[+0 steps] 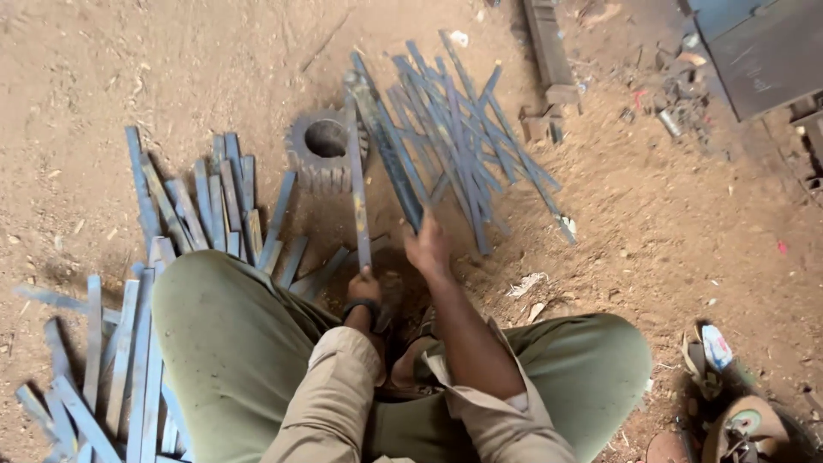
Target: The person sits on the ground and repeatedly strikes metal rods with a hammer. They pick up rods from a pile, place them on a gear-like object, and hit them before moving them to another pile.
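I sit on a dirt floor with my knees apart, in olive trousers. My left hand grips the near end of a long flat metal bar that reaches up to a round hollow metal block. My right hand holds the near end of a bluish flat steel strip, which lies across the block beside the bar. Beyond it is a loose heap of steel strips.
A second pile of bluish strips fans out at the left, and more strips lie by my left knee. A metal beam and a dark metal plate lie at the top right. Worn footwear sits at the bottom right.
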